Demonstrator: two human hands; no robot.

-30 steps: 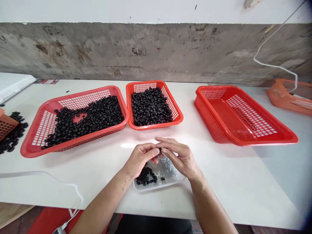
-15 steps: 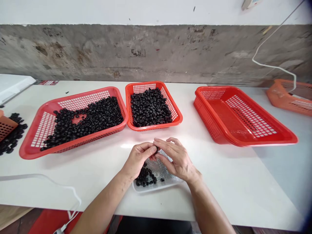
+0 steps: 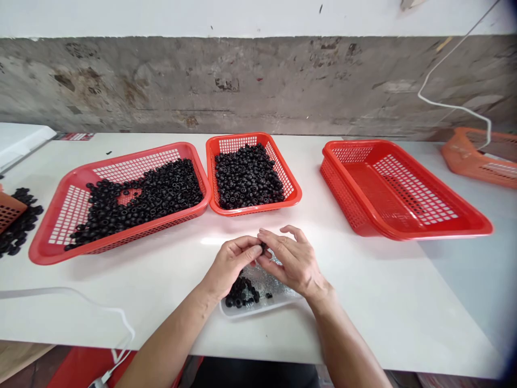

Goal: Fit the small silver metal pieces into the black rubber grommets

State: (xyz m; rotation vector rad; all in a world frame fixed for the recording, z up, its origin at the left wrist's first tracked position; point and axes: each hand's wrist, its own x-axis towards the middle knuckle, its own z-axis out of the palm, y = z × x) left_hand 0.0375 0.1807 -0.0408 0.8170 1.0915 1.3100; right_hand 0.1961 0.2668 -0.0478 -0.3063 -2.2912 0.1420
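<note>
My left hand pinches a small black part between thumb and fingers, above a clear plastic tray. My right hand meets it from the right, its thumb and fingertips closed around the same part; the little finger sticks out. Black round pieces lie in the tray's left side, and tiny clear beads fill much of the rest. Both hands partly cover the tray.
Behind the hands stand a long red basket and a smaller red basket, both holding black pieces. Stacked red baskets are at right. More black pieces lie far left. A white cable crosses the table's front left.
My right thumb and fingers have closed in on the black part, which now sits slightly further right and shows less. The whole view has shifted slightly.
</note>
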